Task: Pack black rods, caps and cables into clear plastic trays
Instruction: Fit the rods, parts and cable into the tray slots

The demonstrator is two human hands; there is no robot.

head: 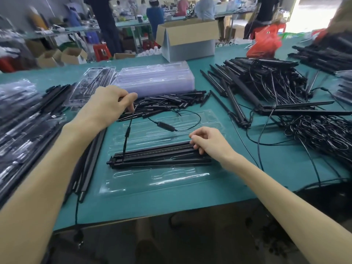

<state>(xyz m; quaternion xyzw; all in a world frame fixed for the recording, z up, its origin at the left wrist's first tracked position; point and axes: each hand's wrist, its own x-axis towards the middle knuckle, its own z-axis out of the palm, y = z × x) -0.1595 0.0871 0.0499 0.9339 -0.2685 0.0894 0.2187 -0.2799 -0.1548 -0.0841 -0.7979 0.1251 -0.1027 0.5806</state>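
On the green counter (266, 168) a clear tray (162, 180) lies in front of the person, with black rods (162, 155) set lengthwise in its middle. The right hand (207, 140) curls its fingers over the rods' right end. The left hand (108, 103) pinches a thin black cable (126, 134) that runs down to the rods' left end. A stack of empty trays (156, 79) stands farther back, and a tangled pile of rods and cables (266, 80) lies to the right.

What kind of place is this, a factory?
Probably a factory packing room: heaps of black rods and cables cover a long green table, clear plastic trays sit stacked, and other people work at tables behind.
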